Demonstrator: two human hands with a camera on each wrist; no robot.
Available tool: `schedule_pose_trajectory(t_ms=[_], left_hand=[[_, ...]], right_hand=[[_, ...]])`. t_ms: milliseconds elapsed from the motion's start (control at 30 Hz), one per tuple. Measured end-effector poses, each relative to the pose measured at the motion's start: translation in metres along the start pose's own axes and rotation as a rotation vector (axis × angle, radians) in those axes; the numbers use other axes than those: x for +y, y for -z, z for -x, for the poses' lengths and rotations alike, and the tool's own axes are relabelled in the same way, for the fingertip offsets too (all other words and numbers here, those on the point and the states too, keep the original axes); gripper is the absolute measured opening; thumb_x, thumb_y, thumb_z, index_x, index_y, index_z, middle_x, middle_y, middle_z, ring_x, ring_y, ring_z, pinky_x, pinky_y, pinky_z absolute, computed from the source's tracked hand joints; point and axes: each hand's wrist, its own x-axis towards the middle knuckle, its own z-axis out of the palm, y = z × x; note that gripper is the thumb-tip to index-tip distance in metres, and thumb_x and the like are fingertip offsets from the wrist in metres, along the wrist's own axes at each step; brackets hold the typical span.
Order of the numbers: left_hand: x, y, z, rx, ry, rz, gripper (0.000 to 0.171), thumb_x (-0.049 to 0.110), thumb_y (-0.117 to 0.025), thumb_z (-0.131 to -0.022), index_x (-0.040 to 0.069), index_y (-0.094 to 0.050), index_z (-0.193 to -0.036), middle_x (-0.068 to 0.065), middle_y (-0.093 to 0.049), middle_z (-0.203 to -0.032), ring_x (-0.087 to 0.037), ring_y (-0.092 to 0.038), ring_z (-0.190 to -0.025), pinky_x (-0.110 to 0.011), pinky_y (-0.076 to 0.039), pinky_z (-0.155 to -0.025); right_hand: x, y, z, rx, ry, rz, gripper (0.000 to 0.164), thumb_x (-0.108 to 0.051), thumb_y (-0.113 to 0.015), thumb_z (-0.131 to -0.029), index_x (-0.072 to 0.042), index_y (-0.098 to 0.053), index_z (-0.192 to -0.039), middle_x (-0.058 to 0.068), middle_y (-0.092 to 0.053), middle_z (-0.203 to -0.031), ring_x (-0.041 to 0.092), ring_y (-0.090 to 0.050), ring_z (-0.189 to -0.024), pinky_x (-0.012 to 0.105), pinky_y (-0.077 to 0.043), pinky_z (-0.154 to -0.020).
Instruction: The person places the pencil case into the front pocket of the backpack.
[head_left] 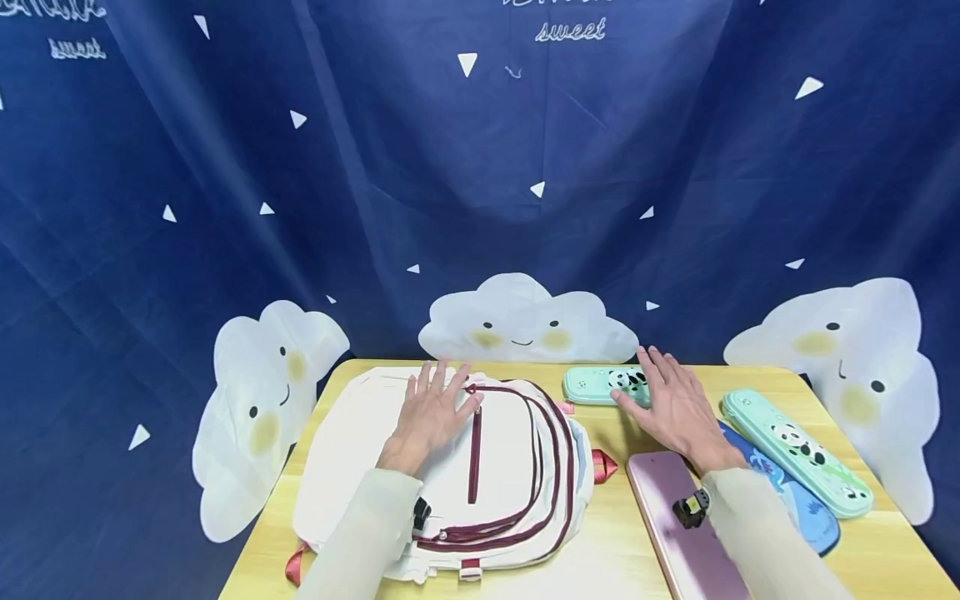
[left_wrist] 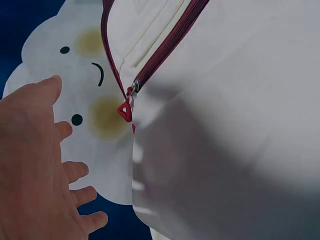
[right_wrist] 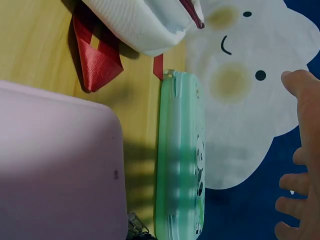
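Note:
A white backpack (head_left: 442,467) with dark red zippers lies flat on the left half of the table. Over its upper part, my left hand (head_left: 431,417) is held with fingers spread and holding nothing. In the left wrist view a red zipper pull (left_wrist: 125,110) hangs at the bag's edge, apart from the fingers. My right hand (head_left: 678,412), fingers straight, hovers above a mint-green panda pencil case (head_left: 588,385) at the back of the table. The right wrist view shows that case (right_wrist: 182,155) well below the hand, not touched.
Below my right forearm lies a pink flat case (head_left: 663,492). To its right, a second mint panda case (head_left: 802,450) overlaps a blue patterned case (head_left: 806,512). Red strap loops (head_left: 602,467) stick out from the bag. A dark blue cloud-print curtain (head_left: 480,167) hangs behind the wooden table (head_left: 615,533).

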Motion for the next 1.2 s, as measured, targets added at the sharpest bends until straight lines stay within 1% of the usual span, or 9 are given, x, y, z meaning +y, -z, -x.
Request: schedule_pose_trajectory(t_ms=[167,333,500,633,767,867,1033,1133,1200], left_hand=[[0.002,-0.004,0.007,0.024,-0.035,-0.004,0.071,0.063,-0.041,-0.112,0.028,-0.034,-0.173,-0.018,-0.020,-0.182,-0.046,-0.019,-0.168,-0.065,-0.020,-0.140],[0.005,-0.006,0.015,0.027,-0.067,0.006,0.070,0.062,-0.042,-0.112,0.026,-0.035,-0.172,-0.020,-0.024,-0.180,-0.046,-0.018,-0.168,-0.062,-0.020,-0.141],[0.008,-0.008,0.022,0.017,-0.091,0.051,0.068,0.058,-0.043,-0.113,0.026,-0.035,-0.173,-0.021,-0.025,-0.180,-0.046,-0.019,-0.168,-0.060,-0.022,-0.141],[0.008,-0.010,0.029,0.006,-0.111,0.068,0.068,0.055,-0.044,-0.114,0.024,-0.033,-0.173,-0.021,-0.024,-0.180,-0.047,-0.024,-0.167,-0.057,-0.024,-0.141],[0.006,-0.013,0.035,0.027,-0.150,0.075,0.067,0.051,-0.049,-0.114,0.021,-0.036,-0.172,-0.022,-0.028,-0.179,-0.047,-0.031,-0.164,-0.055,-0.027,-0.140],[0.005,-0.014,0.039,0.031,-0.169,0.081,0.067,0.049,-0.050,-0.114,0.020,-0.036,-0.172,-0.021,-0.029,-0.179,-0.046,-0.031,-0.164,-0.055,-0.028,-0.140],[0.006,-0.014,0.045,0.001,-0.182,0.089,0.069,0.053,-0.050,-0.113,0.021,-0.035,-0.172,-0.019,-0.030,-0.179,-0.044,-0.031,-0.165,-0.055,-0.030,-0.140],[0.006,-0.015,0.049,-0.009,-0.207,0.093,0.071,0.055,-0.051,-0.113,0.019,-0.036,-0.172,-0.018,-0.033,-0.178,-0.043,-0.033,-0.164,-0.055,-0.032,-0.139],[0.006,-0.015,0.052,-0.008,-0.225,0.103,0.072,0.054,-0.053,-0.112,0.015,-0.037,-0.171,-0.017,-0.034,-0.177,-0.042,-0.034,-0.164,-0.055,-0.033,-0.138]], right_hand=[[-0.003,-0.003,0.006,0.016,0.026,-0.007,0.095,-0.062,-0.059,-0.106,0.000,-0.029,-0.171,0.031,-0.032,-0.174,0.055,-0.028,-0.161,0.070,-0.024,-0.135],[-0.006,-0.005,0.012,0.035,0.052,-0.003,0.093,-0.059,-0.062,-0.106,0.004,-0.032,-0.168,0.032,-0.034,-0.172,0.054,-0.032,-0.159,0.068,-0.027,-0.135],[-0.010,-0.004,0.019,0.045,0.051,0.003,0.093,-0.057,-0.062,-0.106,0.006,-0.032,-0.167,0.033,-0.035,-0.171,0.053,-0.034,-0.158,0.068,-0.030,-0.134],[-0.014,-0.003,0.027,0.047,0.041,-0.005,0.093,-0.057,-0.063,-0.106,0.007,-0.033,-0.167,0.033,-0.038,-0.170,0.054,-0.036,-0.157,0.070,-0.032,-0.132],[-0.015,-0.002,0.033,0.048,0.043,-0.001,0.092,-0.056,-0.064,-0.106,0.008,-0.035,-0.165,0.034,-0.039,-0.168,0.055,-0.037,-0.156,0.071,-0.033,-0.131],[-0.016,-0.002,0.038,0.048,0.042,-0.002,0.092,-0.055,-0.064,-0.106,0.009,-0.036,-0.165,0.033,-0.040,-0.168,0.056,-0.039,-0.154,0.072,-0.035,-0.129],[-0.019,-0.001,0.047,0.042,0.025,-0.017,0.091,-0.055,-0.065,-0.106,0.009,-0.037,-0.165,0.033,-0.041,-0.167,0.057,-0.041,-0.152,0.074,-0.038,-0.126],[-0.021,-0.001,0.050,0.052,0.020,-0.026,0.088,-0.053,-0.067,-0.105,0.008,-0.040,-0.163,0.033,-0.045,-0.164,0.057,-0.045,-0.149,0.074,-0.041,-0.124],[-0.022,-0.002,0.052,0.058,0.023,-0.031,0.087,-0.052,-0.068,-0.104,0.008,-0.042,-0.162,0.034,-0.047,-0.162,0.057,-0.047,-0.147,0.074,-0.043,-0.122]])
